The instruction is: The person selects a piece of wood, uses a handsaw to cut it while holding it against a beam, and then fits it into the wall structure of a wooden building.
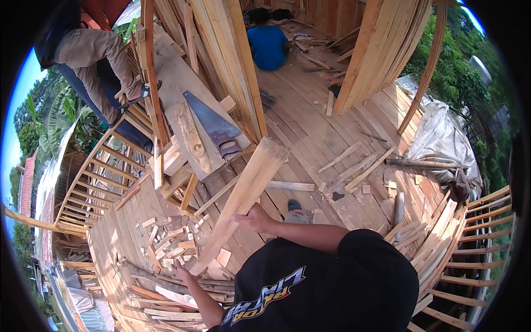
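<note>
Wooden deck [301, 110], slatted railing [470, 281] alongside
You are holding the board [243, 193] above the deck, your right hand [256, 219] clasping its edge; your left hand [187, 276] is meeting its lower end, closure unclear.

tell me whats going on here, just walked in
A person holds a long wooden board at a slant, the right hand gripping it partway along and the left hand at or near its lower end. A handsaw lies unused on the workbench. Offcuts litter the plank floor. Two others are nearby: one in blue, one in light trousers.
</note>
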Tool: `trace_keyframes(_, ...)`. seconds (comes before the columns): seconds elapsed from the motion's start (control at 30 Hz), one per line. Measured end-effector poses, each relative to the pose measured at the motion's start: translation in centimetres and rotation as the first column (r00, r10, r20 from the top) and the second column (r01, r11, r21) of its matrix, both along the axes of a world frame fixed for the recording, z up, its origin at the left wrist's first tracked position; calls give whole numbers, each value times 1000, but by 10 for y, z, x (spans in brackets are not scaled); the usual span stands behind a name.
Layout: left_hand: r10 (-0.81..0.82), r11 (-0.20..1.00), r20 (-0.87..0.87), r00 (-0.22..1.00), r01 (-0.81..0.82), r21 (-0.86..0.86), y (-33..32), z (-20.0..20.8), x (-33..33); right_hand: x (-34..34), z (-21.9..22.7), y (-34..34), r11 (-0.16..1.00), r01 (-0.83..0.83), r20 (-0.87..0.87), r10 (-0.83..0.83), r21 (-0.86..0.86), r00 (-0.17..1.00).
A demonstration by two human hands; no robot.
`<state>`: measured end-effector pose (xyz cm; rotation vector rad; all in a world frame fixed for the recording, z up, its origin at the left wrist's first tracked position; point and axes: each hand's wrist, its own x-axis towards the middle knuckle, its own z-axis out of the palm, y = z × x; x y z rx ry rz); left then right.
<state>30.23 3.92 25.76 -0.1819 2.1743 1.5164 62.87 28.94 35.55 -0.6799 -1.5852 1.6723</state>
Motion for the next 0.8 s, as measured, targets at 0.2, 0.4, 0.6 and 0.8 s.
trace_keyframes(0.2, -244, 968, -339, 909, 248, -33, 40, 35, 10, 4, 0, -4, 993, 15, 35, -19, 119, 999)
trace_keyframes(0.4, -519, 846, -425, 742, 516, -132, 86, 56, 59, 29, 1, 2, 995, 67, 147, -77, 68, 986)
trace_keyframes(0.6, -746, 386, -664, 49, 844, -371, 175, 194, 213, 18, 18, -5, 976, 107, 226, -149, 187, 963)
trace_keyframes(0.8, -626, 464, -710, 321, 886, -8, 195, 201, 202, -10, 37, -5, 970, -91, 323, 13, 227, 946)
